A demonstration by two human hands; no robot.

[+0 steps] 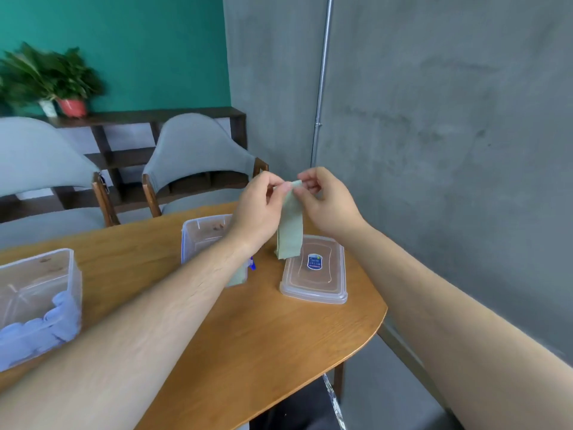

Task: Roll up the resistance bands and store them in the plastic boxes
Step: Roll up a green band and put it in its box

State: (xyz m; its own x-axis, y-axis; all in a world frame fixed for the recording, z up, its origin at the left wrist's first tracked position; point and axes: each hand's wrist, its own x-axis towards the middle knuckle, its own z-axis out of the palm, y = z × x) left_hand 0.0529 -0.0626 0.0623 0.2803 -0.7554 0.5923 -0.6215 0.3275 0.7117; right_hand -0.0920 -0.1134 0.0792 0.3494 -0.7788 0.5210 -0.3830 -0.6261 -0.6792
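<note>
1. We hold both hands up above the desk (248, 336), close together. Our left hand (263, 209) pinches the top end of a pale green resistance band (290, 231) between thumb and fingertips. Our right hand (328, 206) pinches the same end from the other side, fingers curled in.
2. The band hangs straight down from the two hands. We cannot tell whether its lower end touches anything.
3. Below our left hand and wrist stands an open clear plastic box (198, 240). A pale green piece (238, 277) shows at its near corner, mostly hidden behind the left forearm.
4. Below our right hand a clear lid (313, 287) lies flat on the desk, with a blue sticker (314, 262) in its middle. The hanging end of the band is over its far edge.
5. Well to the left of our left hand, a second clear box (74, 274) holds a heap of blue bands (37, 330), too blurred for us to count.
6. We count two boxes, one lid and one green band in the hands.
7. Beyond the hands we see two grey chairs (198, 144) and a dark shelf (148, 114) bearing two potted plants (73, 88).
</note>
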